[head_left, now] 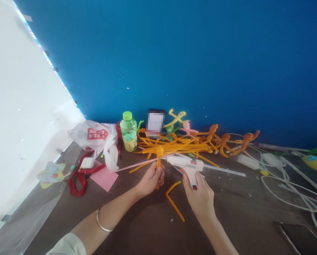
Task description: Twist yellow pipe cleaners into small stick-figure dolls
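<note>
Between the fingers of my left hand [152, 179] is an orange pipe cleaner piece [159, 156], held upright with a rounded, coiled top. My right hand [201, 194] is wrapped around the handle of a white hot glue gun [185, 163], whose nozzle points left at the orange piece, close below its rounded top. Whether the tip touches it, I cannot tell. A clear glue stick [224, 170] sticks out of the gun's back end. One bent orange pipe cleaner [171, 200] lies on the table between my hands.
Behind my hands lies a pile of orange pipe cleaners [174, 146], with several twisted orange figures [224, 143] to its right. A green-capped bottle [128, 132], plastic bag [94, 136] and pink paper [106, 178] are left. White cables [280, 180] and a phone [301, 237] lie right.
</note>
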### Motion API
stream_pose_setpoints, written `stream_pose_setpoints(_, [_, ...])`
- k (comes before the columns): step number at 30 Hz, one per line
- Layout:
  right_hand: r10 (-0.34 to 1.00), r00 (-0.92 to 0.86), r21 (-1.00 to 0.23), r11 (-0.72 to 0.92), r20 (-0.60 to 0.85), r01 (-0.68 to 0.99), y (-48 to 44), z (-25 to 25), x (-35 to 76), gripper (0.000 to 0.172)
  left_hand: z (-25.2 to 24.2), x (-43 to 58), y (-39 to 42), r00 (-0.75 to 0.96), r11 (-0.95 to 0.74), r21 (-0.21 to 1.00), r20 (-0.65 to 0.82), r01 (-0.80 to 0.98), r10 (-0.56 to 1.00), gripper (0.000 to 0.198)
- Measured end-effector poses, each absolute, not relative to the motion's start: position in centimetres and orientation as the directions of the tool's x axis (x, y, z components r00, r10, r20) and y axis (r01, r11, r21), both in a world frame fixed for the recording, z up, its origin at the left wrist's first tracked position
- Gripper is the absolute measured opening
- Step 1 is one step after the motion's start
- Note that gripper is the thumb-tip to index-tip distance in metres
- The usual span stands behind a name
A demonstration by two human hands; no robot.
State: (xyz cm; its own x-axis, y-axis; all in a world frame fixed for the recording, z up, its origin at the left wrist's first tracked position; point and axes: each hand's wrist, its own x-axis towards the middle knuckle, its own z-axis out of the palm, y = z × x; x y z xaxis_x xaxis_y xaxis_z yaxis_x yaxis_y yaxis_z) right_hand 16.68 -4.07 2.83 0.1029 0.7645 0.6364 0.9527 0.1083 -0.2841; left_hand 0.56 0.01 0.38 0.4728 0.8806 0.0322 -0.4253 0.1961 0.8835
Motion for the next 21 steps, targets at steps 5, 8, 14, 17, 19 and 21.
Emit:
stream_pose_setpoints(5, [0.773, 0.038, -0.207, 0.122, 0.634, 0.971, -4.6, 2.7, 16.6, 0.020, 0.5, 0.5, 0.0, 0.503, 0.209, 0.881, 0.038, -0.425, 0.863, 0.030])
stream_pose_setpoints(8, [0.779, 0.079, -0.217, 0.074, 0.622, 0.973, -4.5, 3.3, 17.4, 0.022, 0.7, 0.4, 0.0, 0.501, 0.216, 0.882, 0.027, -0.419, 0.865, 0.031])
stream_pose_setpoints(14, [0.861, 0.301, -0.270, -0.201, 0.409, 0.942, -3.1, 4.5, 24.9, 0.034, 1.0, 0.4, 0.3, 0.406, 0.183, 0.880, 0.013, -0.439, 0.914, 0.031])
stream_pose_setpoints(17, [0.837, 0.461, -0.291, -0.380, 0.295, 0.878, -2.5, 4.3, 29.8, 0.033, 1.0, 0.3, 0.4, 0.360, 0.170, 0.880, 0.001, -0.444, 0.933, 0.032])
stream_pose_setpoints(19, [0.825, 0.520, -0.303, -0.449, 0.219, 0.840, -2.2, 3.9, 32.4, 0.033, 1.1, 0.3, 0.5, 0.346, 0.167, 0.881, -0.004, -0.443, 0.938, 0.034])
stream_pose_setpoints(21, [0.818, 0.561, -0.294, -0.509, 0.127, 0.809, -2.1, 3.5, 34.0, 0.036, 1.1, 0.3, 0.5, 0.332, 0.163, 0.882, -0.007, -0.443, 0.943, 0.035])
